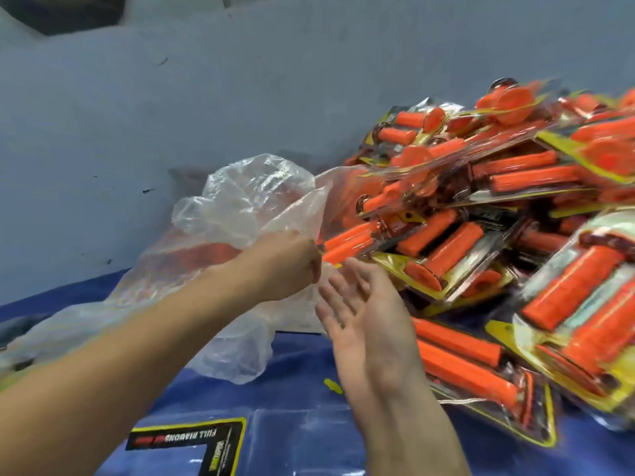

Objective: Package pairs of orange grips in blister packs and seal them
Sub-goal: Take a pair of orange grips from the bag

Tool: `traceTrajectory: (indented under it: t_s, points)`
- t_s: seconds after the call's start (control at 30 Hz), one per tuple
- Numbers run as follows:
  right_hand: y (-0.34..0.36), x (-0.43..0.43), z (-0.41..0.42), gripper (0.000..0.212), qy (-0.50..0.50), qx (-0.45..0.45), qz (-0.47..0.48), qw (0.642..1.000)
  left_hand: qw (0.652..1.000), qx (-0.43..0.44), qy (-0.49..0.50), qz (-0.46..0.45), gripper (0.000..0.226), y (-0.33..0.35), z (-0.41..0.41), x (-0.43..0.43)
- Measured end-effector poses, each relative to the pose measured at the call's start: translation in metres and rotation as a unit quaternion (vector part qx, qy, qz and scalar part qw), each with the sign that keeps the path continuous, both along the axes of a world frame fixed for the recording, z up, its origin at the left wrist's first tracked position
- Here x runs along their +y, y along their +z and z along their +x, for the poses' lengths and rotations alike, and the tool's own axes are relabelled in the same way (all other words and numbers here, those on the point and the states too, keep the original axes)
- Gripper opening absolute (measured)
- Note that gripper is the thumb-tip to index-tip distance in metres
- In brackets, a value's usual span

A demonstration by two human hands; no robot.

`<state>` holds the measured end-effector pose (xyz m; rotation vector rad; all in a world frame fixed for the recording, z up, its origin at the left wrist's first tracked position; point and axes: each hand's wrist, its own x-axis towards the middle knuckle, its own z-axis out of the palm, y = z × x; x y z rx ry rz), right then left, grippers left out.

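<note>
Presently at the bag mouth: hazards of drawing out loose grips.
Nearest, a printed card (192, 443) lies on the blue surface (295, 424). The right hand (357, 314) is spread wide and empty. Just left of it, the left hand (292, 266) pinches the clear bag (240, 201), through which orange grips (206, 252) show faintly. Sealed packs (481, 218) are heaped at right, close to both hands. A hard tug may tear the film or spill the grips, and a nudge may slide the heap.
</note>
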<state>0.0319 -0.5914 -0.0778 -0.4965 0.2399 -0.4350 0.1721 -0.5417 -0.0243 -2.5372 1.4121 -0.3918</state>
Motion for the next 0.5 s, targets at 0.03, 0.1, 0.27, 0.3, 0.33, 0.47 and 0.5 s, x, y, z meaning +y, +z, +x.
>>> traceTrajectory:
  t_s: [0.03,0.1,0.27,0.3,0.33,0.47,0.5]
  points:
    - [-0.001,-0.001,0.001,0.020,0.016,0.004,0.002,1.000,0.997,-0.055,-0.003,0.054,0.027,-0.001,0.000,-0.001]
    - [-0.005,-0.004,0.005,0.026,0.027,0.014,0.000,1.000,0.976,-0.138,0.039,0.167,0.025,-0.003,0.001,0.007]
    - [-0.009,-0.001,0.010,0.029,0.049,0.025,0.039,0.998,0.959,0.164,0.220,0.067,0.033,-0.009,0.002,0.000]
    - [-0.008,0.001,0.009,0.030,0.054,0.026,0.053,0.997,0.932,0.268,0.242,-0.027,0.041,-0.008,0.002,-0.003]
    - [-0.009,0.002,0.009,0.029,0.055,0.024,0.062,0.996,0.882,0.364,0.262,-0.143,0.050,-0.008,0.002,-0.005]
    - [-0.010,0.003,0.008,0.021,0.037,0.027,0.065,0.997,0.775,0.459,0.301,-0.314,0.055,-0.027,0.012,-0.008]
    - [-0.009,0.004,0.009,0.017,0.037,0.031,0.063,0.997,0.771,0.449,0.301,-0.336,0.044,-0.033,0.012,-0.011]
